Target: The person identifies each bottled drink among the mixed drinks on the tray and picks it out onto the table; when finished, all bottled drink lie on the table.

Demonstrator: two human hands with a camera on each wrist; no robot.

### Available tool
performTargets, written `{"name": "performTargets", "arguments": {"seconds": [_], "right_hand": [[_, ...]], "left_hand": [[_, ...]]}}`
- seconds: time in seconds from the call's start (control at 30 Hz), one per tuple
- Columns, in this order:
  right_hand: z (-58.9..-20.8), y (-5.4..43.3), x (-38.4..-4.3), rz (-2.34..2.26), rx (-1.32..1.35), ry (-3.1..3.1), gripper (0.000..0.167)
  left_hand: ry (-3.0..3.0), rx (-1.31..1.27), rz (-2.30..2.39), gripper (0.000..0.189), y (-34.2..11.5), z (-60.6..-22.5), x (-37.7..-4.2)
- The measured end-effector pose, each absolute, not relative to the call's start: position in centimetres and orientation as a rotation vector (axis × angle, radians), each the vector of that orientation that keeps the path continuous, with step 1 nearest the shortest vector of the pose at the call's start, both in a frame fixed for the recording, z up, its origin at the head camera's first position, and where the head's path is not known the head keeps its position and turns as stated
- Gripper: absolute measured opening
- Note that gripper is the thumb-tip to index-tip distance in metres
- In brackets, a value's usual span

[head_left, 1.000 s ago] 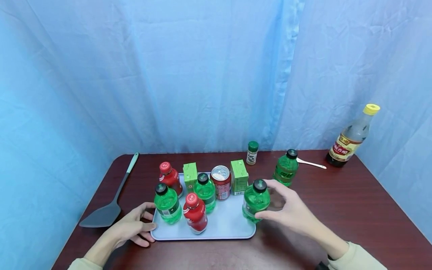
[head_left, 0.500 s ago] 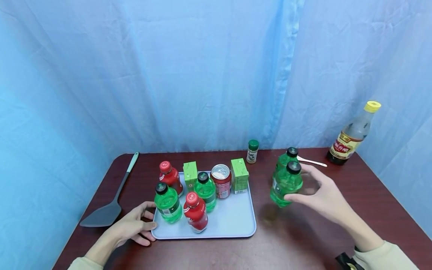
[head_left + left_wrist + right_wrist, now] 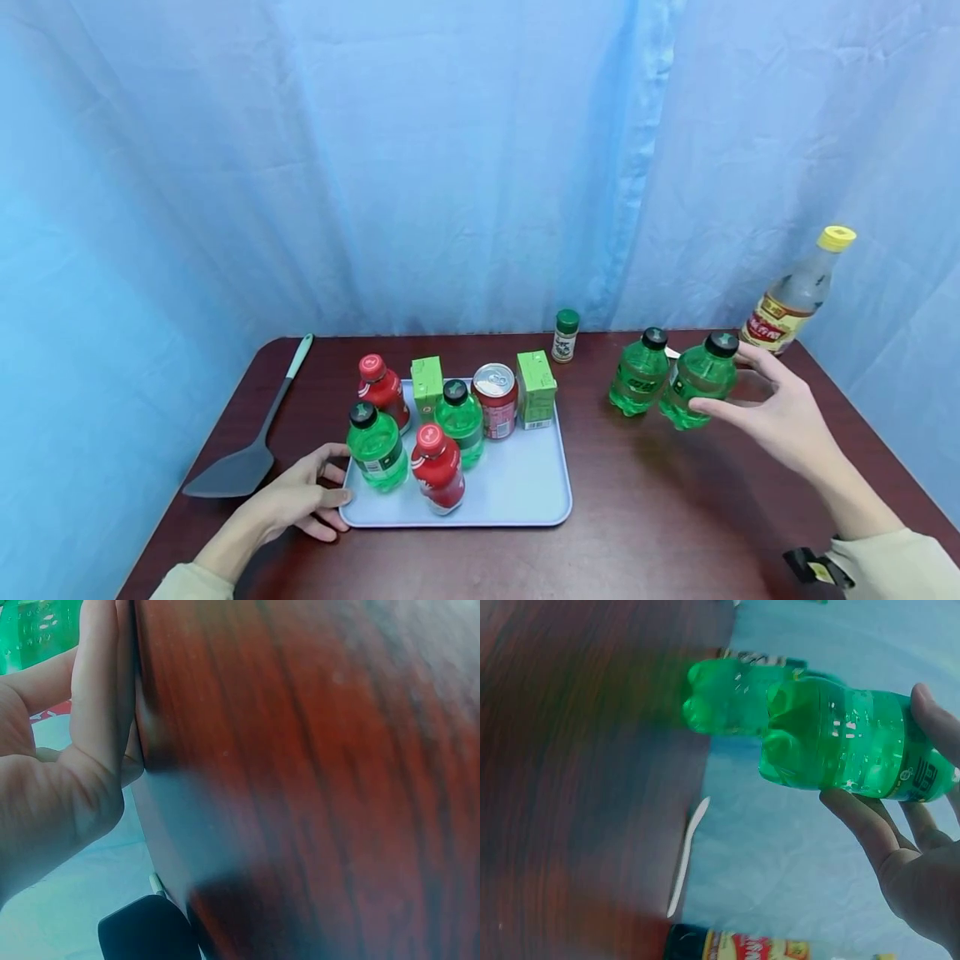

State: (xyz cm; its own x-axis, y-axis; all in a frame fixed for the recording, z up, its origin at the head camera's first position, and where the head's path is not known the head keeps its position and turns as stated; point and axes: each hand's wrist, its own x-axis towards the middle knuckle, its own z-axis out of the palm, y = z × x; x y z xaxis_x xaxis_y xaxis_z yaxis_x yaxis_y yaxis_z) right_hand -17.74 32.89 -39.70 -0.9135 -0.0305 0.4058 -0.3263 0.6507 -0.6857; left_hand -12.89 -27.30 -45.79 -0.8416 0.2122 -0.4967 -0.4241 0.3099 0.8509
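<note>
In the head view, my right hand (image 3: 780,417) grips a green drink bottle (image 3: 699,382) with a black cap, thumb in front and fingers behind. The bottle is tilted and its base shows above the table in the right wrist view. Just left of it a matching green bottle (image 3: 640,373) stands on the table. My left hand (image 3: 300,492) holds the left edge of a pale blue tray (image 3: 517,492), thumb on the rim. On the tray stand two green bottles (image 3: 377,450), two red bottles (image 3: 438,471), a red can (image 3: 495,402) and two green drink cartons (image 3: 536,390).
A grey spatula (image 3: 240,471) lies left of the tray. At the back stand a small green-capped shaker (image 3: 565,337) and, far right, a yellow-capped sauce bottle (image 3: 791,296). A white spoon (image 3: 686,859) lies near the back edge. Blue curtains (image 3: 480,167) enclose the table.
My right hand has carried the green bottle from the tray's right side out to the right, past the standing green bottle. My left hand has stayed at the tray's edge.
</note>
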Motion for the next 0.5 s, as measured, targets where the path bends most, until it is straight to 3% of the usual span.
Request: {"name": "performTargets", "arguments": {"seconds": [0.5], "right_hand": [[-41.8,35.3,-20.4,1.146,0.165,-2.56,0.084]], "left_hand": [[2.068,-0.212,1.564,0.071,-27.1,-45.8,-12.8]]}}
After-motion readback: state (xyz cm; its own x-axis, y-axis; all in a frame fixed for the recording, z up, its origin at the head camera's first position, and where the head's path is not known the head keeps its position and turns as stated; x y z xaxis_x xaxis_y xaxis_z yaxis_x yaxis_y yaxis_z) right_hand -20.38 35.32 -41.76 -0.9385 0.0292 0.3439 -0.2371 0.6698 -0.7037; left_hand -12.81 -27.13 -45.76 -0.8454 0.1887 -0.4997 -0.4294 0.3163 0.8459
